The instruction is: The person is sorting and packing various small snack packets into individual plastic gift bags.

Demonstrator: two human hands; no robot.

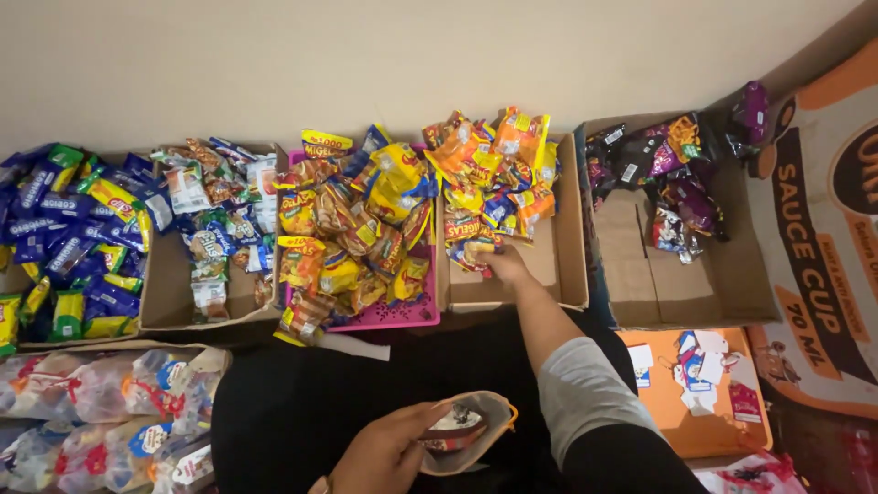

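The right hand [506,265] reaches forward from a grey sleeve into a cardboard box [567,274], its arm running up and slightly left from the lower middle of the view. Its fingers close on a small orange and yellow snack packet [477,251] at the near edge of the heap of like packets; the packet lies with its long axis roughly left to right, pointing toward the pink tray [402,316] beside the box. The left hand [380,453] sits low, close to the body, palm turned up, thumb and fingers pinching the rim of a small tan pouch [471,430]. The pouch mouth gapes open toward the right and upward, its long axis slanting from lower left to upper right, with a dark packet showing inside. The pink tray holds yellow packets; further left stand a box of mixed sachets [169,293] and one of blue packets [64,238], and to the right a box with dark purple packets [722,284].
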